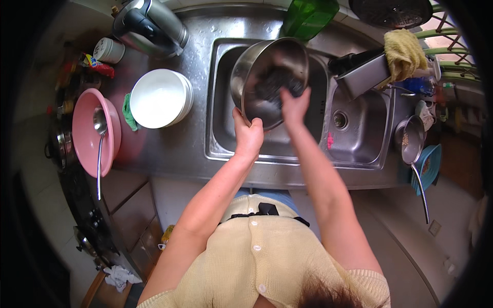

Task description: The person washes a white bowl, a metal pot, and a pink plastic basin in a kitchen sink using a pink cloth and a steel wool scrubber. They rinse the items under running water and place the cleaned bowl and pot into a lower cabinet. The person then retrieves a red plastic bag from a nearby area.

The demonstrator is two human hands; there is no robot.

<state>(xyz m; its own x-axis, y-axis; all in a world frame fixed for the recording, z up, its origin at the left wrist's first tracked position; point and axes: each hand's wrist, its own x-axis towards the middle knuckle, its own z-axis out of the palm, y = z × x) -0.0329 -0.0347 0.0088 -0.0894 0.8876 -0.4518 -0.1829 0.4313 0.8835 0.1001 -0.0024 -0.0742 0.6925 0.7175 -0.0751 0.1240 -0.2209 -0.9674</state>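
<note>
Over the larger basin of the steel sink (227, 142), my left hand (248, 133) grips the near rim of a metal bowl (246, 73), thumb on the edge. The bowl is tilted, its opening turned to the right. My right hand (295, 106) reaches to the bowl's inside and holds a dark, blurred scrubber (279, 84) against the inner wall. The scrubber's exact kind cannot be told because of the blur. Left of the sink stand stacked white bowls (157, 99) beside a green cloth (129, 111).
At left are a pink basin (86, 131) with a ladle (100, 123) and an electric kettle (154, 29). A green bottle (310, 17) stands behind the sink. A yellow cloth (404, 54), a long-handled strainer (410, 142) and a blue basket (430, 165) are at right.
</note>
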